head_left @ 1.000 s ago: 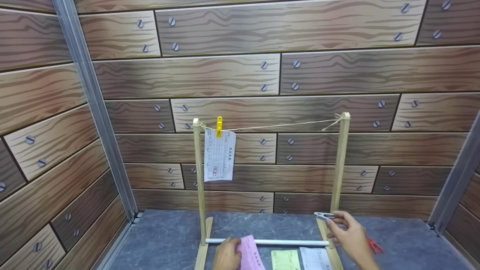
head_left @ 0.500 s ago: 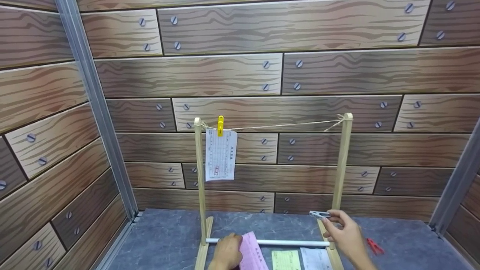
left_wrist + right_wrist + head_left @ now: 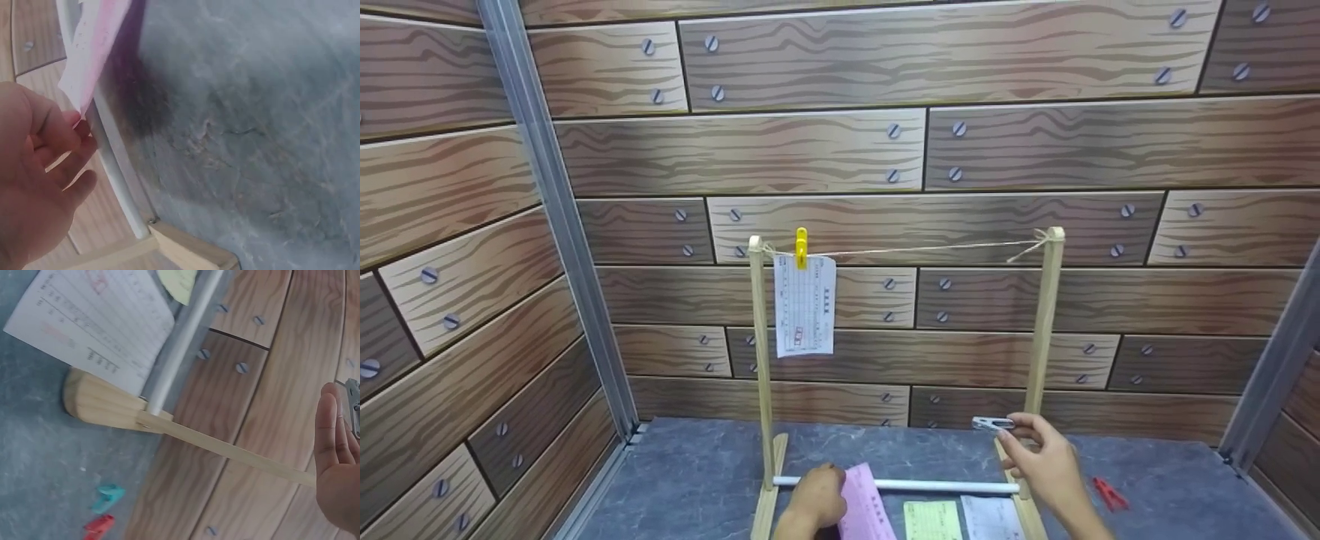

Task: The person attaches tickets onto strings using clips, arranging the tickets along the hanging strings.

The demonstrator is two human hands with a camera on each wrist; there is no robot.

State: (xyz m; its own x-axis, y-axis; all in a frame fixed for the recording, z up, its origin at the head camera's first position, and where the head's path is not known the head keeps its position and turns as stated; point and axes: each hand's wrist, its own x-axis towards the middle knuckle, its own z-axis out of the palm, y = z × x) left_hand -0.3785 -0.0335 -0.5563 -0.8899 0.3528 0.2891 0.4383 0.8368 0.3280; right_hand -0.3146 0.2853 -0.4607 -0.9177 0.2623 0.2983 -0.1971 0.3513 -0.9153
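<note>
My left hand [image 3: 816, 496] pinches the upper edge of a pink printed slip [image 3: 865, 505] low in front of the white crossbar. In the left wrist view, thumb and fingertips meet at a corner of that pink slip [image 3: 93, 53]. A silver-grey clothespin [image 3: 992, 424] is held between thumb and fingers of my right hand [image 3: 1050, 466], near the right post. The right wrist view catches only part of this clothespin [image 3: 354, 404]. On the string [image 3: 922, 250], a yellow clothespin [image 3: 801, 249] fastens a white printed slip [image 3: 805, 311] near the left post.
A wooden frame with left post [image 3: 761, 360] and right post [image 3: 1044, 330] stands on the grey table [image 3: 697, 450]. Behind the crossbar [image 3: 945, 486] rises a plank-patterned wall. Green slip [image 3: 932, 520], white slip [image 3: 990, 517], red clothespin [image 3: 1110, 493] and teal clothespin [image 3: 107, 496] lie on the table.
My right hand has shifted slightly left and up with the silver-grey clothespin, away from the red one. The left hand keeps its pinch on the pink slip and has barely moved.
</note>
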